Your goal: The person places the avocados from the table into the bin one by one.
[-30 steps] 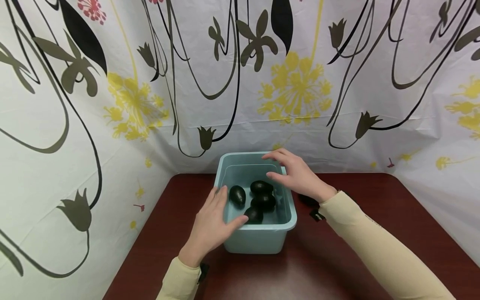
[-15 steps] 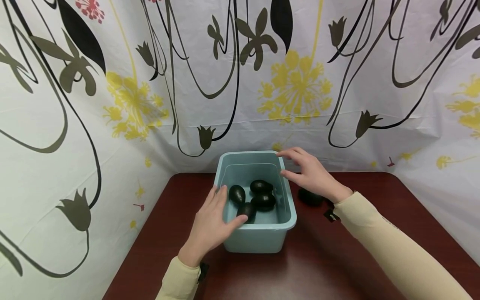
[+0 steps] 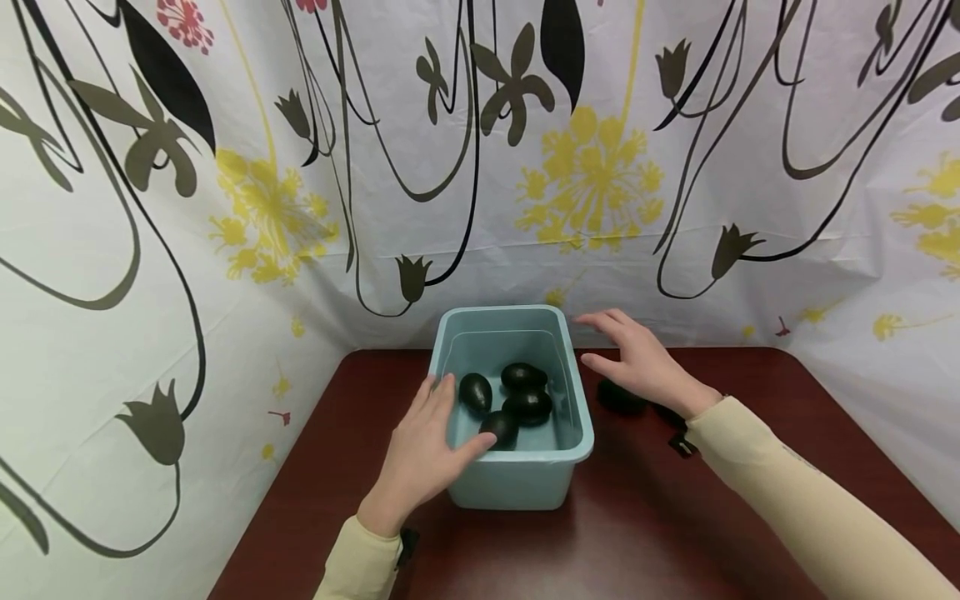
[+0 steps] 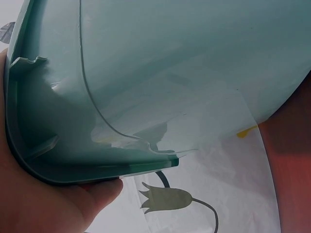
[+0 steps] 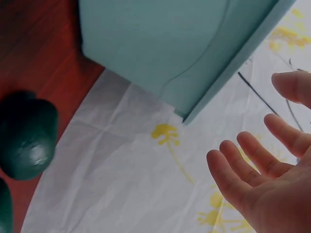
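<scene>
A light blue plastic bin (image 3: pixel 510 483) stands on the table and holds several dark green avocados (image 3: pixel 528 407). My left hand (image 3: pixel 420 454) rests on its near left corner, fingers straight along the left rim and thumb extended over the front rim. One avocado (image 3: pixel 501 428) lies in the bin close to that thumb. Just outside the right rim, my right hand (image 3: pixel 648 362) hovers with nothing in it, its fingers spread and slightly bent. Under it on the table lies another avocado (image 3: pixel 619 397). A further dark shape, partly covered by the right wrist, shows beside it.
The dark red wooden table (image 3: pixel 510 558) ends at a white cloth wall (image 3: pixel 480 208) with a flower pattern, close behind the bin. In the right wrist view, avocados (image 5: pixel 29 141) lie on the table to the right of the bin.
My right hand has moved from above the bin out past its right rim. The avocado near my left thumb has rolled slightly left, then a little back. My left hand has stayed put.
</scene>
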{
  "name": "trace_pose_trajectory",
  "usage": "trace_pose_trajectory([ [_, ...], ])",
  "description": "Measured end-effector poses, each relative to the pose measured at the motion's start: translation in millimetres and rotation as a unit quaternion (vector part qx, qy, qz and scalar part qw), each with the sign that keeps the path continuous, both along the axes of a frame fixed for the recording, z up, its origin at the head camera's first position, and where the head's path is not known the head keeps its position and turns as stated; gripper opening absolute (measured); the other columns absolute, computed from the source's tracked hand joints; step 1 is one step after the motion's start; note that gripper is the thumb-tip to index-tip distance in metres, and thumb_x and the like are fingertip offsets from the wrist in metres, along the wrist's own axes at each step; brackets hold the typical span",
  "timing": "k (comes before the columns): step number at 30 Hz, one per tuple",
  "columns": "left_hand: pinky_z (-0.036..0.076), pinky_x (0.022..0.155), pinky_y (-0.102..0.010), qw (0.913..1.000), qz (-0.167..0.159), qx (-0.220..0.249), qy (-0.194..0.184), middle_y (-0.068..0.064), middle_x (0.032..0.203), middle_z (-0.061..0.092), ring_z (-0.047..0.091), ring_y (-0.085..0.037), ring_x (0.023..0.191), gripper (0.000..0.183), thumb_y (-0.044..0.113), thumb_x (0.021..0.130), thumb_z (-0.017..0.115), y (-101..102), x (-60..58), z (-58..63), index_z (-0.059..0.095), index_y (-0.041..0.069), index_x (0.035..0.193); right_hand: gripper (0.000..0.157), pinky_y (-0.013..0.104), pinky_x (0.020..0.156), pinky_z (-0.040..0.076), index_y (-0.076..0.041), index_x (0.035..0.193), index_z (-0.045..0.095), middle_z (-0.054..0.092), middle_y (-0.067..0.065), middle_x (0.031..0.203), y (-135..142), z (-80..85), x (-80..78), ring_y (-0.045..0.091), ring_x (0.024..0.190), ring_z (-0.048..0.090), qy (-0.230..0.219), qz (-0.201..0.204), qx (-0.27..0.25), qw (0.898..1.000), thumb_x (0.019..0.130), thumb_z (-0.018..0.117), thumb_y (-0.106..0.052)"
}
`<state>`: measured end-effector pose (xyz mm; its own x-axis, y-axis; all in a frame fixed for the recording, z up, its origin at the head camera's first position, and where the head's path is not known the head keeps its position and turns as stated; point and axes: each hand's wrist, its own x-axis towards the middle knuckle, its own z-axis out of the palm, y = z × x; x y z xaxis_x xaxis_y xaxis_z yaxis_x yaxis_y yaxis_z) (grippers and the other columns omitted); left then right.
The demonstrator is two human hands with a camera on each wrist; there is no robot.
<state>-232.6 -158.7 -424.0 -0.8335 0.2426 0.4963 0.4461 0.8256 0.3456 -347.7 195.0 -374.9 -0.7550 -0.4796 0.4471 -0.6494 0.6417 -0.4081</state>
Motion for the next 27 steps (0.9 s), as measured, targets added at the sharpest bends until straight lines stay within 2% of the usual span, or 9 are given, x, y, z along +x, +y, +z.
trace_pose_trajectory([
  [11,0.043,0.102,-0.057,0.9999,0.004,-0.007,-0.008,-0.009,0.16,0.035,0.023,-0.03,0.15,0.102,0.079,0.088,0.05,-0.4,-0.5,-0.5,0.034,0.006,0.157,0.057,0.058,0.096,0.044,-0.021,0.149,0.047,0.049,0.007,0.14,22.3,-26.1,-9.6,0.033,0.125,0.051,-0.046,-0.035,0.019,0.998,0.098,0.068,-0.037],
  [18,0.043,0.102,-0.058,1.0,0.005,-0.001,-0.007,-0.01,0.159,0.037,0.024,-0.029,0.15,0.102,0.08,0.087,0.05,0.0,-0.9,-0.8,0.035,0.006,0.157,0.057,0.058,0.095,0.044,-0.017,0.147,0.049,0.05,0.009,0.139,34.6,-42.8,-16.5,0.036,0.124,0.052,-0.049,-0.047,0.023,0.997,0.097,0.07,-0.032],
  [27,0.043,0.101,-0.059,1.0,0.0,0.003,-0.002,-0.011,0.158,0.038,0.024,-0.03,0.15,0.102,0.078,0.088,0.051,0.3,-0.5,0.8,0.037,0.003,0.155,0.054,0.057,0.095,0.045,-0.016,0.144,0.052,0.051,0.01,0.137,46.7,-58.8,-22.2,0.032,0.121,0.053,-0.058,-0.062,0.034,0.996,0.096,0.072,-0.029],
])
